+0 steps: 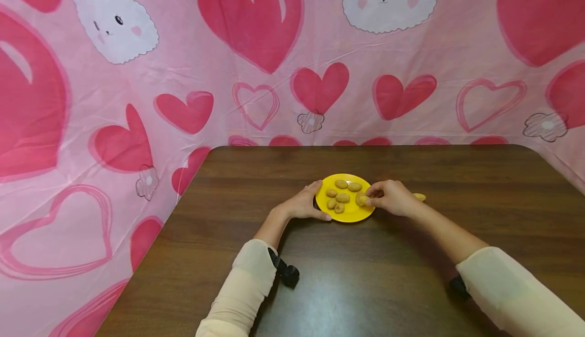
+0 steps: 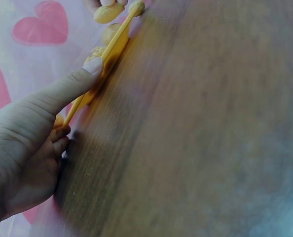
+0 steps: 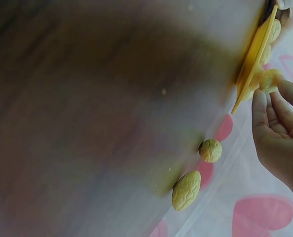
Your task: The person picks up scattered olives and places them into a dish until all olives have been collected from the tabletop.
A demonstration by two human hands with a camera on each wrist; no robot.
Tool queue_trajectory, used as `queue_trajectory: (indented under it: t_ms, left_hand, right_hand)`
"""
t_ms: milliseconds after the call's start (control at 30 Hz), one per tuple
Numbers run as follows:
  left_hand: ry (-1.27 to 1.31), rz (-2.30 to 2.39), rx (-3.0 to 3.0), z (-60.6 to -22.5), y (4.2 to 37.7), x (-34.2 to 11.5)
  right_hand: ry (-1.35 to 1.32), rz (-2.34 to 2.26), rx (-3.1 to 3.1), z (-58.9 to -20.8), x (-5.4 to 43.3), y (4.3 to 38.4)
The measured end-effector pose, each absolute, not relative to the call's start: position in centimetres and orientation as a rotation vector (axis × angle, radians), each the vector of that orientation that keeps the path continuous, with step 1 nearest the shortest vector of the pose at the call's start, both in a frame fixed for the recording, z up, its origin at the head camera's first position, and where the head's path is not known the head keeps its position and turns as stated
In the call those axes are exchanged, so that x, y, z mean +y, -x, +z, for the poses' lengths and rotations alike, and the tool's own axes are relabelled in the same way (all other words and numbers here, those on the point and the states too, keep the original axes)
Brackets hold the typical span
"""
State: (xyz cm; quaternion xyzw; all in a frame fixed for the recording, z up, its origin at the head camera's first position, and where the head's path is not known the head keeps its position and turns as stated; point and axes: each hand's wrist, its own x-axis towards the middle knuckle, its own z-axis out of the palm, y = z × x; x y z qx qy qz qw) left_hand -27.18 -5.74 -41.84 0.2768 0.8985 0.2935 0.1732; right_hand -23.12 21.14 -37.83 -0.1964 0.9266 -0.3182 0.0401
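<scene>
A round yellow plate (image 1: 349,216) lies on the table with several small, wrinkled, yellow-tan oval pieces, one of them a piece (image 1: 343,198) near its middle. My left hand (image 1: 301,204) holds the plate at its left rim, thumb toward the front and fingers spread round the far side. In the left wrist view, the thumb (image 2: 72,86) lies across the rim. Over the plate's right part, my right hand (image 1: 395,198) pinches another wrinkled oval piece (image 3: 270,80) between thumb and fingertips.
On the brown wooden table (image 1: 320,271), right of the plate, an oval piece (image 1: 419,196) shows partly behind the right hand. The right wrist view shows two there, a rounder piece (image 3: 210,150) and a longer piece (image 3: 186,190). A pink heart-patterned cloth (image 1: 274,103) hangs behind.
</scene>
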Motion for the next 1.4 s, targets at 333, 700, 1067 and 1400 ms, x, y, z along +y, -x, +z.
queue_trajectory:
  t_ms: [333, 700, 1067, 1400]
  left_hand:
    - [-0.777, 0.839, 2.546, -41.8, 27.2, -5.7]
    - [-0.790, 0.833, 2.552, -41.8, 27.2, -5.8]
    - [-0.788, 0.816, 2.562, -41.9, 27.3, -5.8]
    - [-0.785, 0.826, 2.554, -41.8, 27.2, -5.8]
  right_hand:
    - [0.619, -0.946, 2.816, -38.2, 20.4, 23.2]
    - [0.629, -0.846, 2.860, -38.4, 19.7, 23.3]
    - [0.601, -0.872, 2.857, -38.6, 19.1, 23.7]
    - [0.604, -0.859, 2.894, -38.7, 18.8, 23.6]
